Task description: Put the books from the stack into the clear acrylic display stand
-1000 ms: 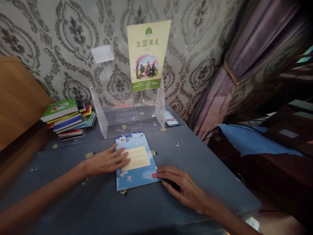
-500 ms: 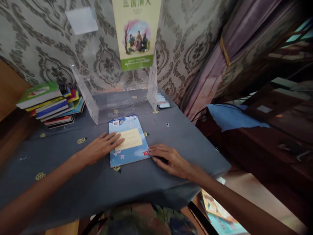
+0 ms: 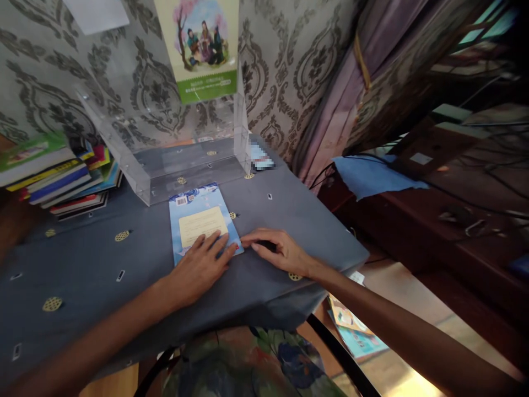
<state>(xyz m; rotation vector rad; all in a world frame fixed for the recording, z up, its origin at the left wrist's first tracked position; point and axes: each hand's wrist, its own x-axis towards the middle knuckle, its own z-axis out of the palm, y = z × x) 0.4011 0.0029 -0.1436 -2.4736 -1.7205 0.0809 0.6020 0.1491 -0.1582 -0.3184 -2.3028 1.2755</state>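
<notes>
A thin light-blue book (image 3: 198, 201) with a pale yellow text panel and a barcode lies flat on the cloth-covered table, its back cover seemingly upward. Across its lower part rests my left hand (image 3: 202, 264), fingers spread and lying on the cover. My right hand (image 3: 281, 251) is at the book's lower right corner, fingers bent, the fingertips touching the edge. Just behind the book stands a clear acrylic stand (image 3: 185, 165), with a green and cream book (image 3: 206, 49) leaning upright on it.
A pile of books (image 3: 61, 171) sits at the table's left. Behind the stand's right side lies a partly blurred item (image 3: 260, 157). On the right are a dark red cabinet (image 3: 405, 215) with a blue cloth (image 3: 372, 176) and, on the floor, more books (image 3: 357, 331).
My left hand has slid from the book's left edge onto its lower part. My right hand stays at the lower right corner, its fingers more arched. The view has shifted.
</notes>
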